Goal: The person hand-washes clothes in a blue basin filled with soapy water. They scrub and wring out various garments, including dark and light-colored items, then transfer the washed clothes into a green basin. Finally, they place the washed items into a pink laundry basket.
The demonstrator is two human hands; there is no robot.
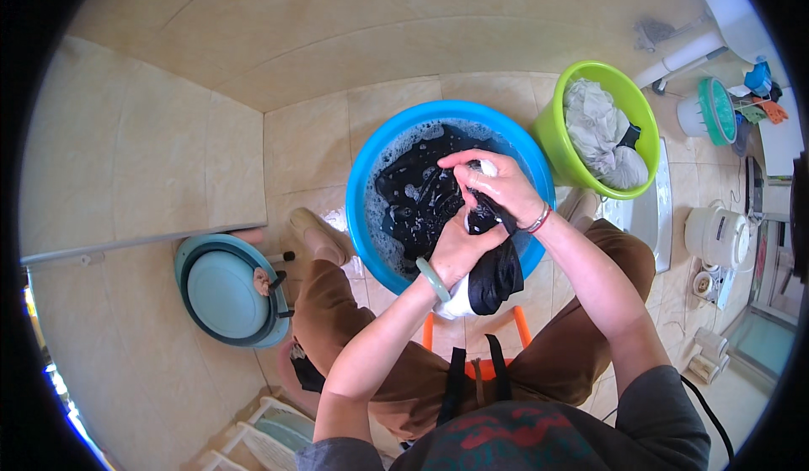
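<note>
A blue basin (355, 193) of sudsy water stands on the tiles between my feet, with dark wet clothes (421, 180) lying in it. Over its near right side I hold a black-and-white garment (497, 277); its black and white ends hang over the rim toward me. My left hand (463, 248) is closed on the garment and wears a pale bangle. Just above it, my right hand (501, 191) grips the dark cloth too, forefinger stretched out to the left. A small white patch shows at its fingers; whether it is cloth or suds I cannot tell.
A green bucket (552, 125) with pale laundry (594, 125) stands right of the basin. At left, a folded blue-grey basin (227, 290) leans against the wall. An orange stool (522, 326) is near my legs. A white appliance (716, 235) and a lidded tub (716, 110) are at right.
</note>
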